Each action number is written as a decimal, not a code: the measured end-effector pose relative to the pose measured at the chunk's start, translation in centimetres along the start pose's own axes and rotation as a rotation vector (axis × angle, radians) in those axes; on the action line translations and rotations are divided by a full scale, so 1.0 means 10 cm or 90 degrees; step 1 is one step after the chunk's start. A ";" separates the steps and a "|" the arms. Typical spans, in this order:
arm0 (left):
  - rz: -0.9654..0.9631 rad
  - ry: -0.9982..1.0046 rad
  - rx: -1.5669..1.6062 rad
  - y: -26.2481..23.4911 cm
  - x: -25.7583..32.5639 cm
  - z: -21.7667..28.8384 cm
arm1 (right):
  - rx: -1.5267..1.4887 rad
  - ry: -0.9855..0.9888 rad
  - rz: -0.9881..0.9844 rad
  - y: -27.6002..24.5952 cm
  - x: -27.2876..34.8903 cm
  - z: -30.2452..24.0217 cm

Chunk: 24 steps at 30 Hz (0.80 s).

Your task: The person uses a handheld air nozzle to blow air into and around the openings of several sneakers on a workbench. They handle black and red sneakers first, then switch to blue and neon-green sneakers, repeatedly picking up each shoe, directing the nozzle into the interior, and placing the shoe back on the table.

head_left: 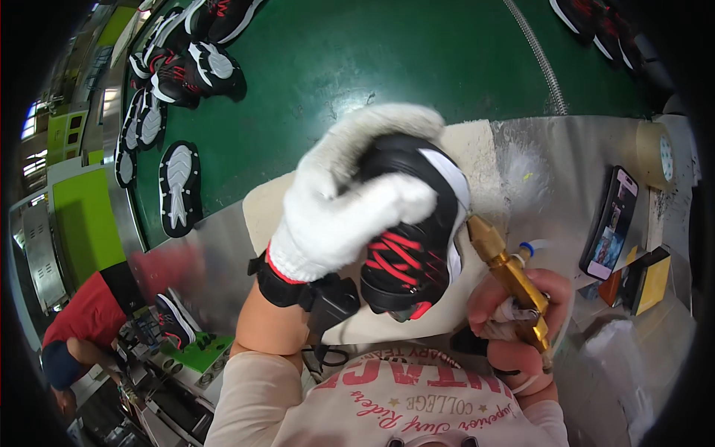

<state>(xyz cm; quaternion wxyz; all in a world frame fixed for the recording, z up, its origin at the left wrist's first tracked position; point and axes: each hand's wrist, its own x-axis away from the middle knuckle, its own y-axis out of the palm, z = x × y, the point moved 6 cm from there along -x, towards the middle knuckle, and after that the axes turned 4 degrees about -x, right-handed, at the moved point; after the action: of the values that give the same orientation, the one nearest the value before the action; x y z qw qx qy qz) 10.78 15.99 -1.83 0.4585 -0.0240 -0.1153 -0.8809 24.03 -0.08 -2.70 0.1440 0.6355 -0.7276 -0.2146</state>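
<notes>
A black sneaker (406, 246) with red laces and a white sole is gripped by my left hand (339, 197), which wears a white knitted glove. The thumb lies across the shoe's upper and the other fingers wrap round its far end. My bare right hand (518, 313) is closed round a brass-coloured nozzle gun (514, 279) with a thin clear hose. The gun's tip points at the white sole edge, touching it or very close. Beneath the shoe lies a cream-coloured pad (477, 160) on the metal bench.
Several sneakers (179, 82) and a loose sole (179, 186) lie on the green belt (313, 67) at far left; more shoes (599, 33) sit far right. A phone (611, 223), a tape roll (655, 156) and small boxes (644, 283) stand at right. A person in red (86, 320) works at left.
</notes>
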 end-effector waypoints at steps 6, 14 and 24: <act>0.111 0.004 0.148 -0.27 0.10 -0.20 | -0.078 0.072 -0.051 0.02 0.29 0.24; 0.169 -0.019 0.194 -0.44 0.17 -0.30 | -0.157 0.155 -0.015 -0.08 0.51 0.29; 0.342 -0.096 0.119 -0.58 1.19 -0.34 | -0.219 0.221 0.100 -0.11 0.59 0.34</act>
<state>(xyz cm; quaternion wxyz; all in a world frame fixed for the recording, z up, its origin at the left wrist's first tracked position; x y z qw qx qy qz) -0.56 8.89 -4.40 0.6659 -0.0765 -0.2193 -0.7089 22.51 -5.57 -6.54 0.3888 0.5703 -0.6922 -0.2110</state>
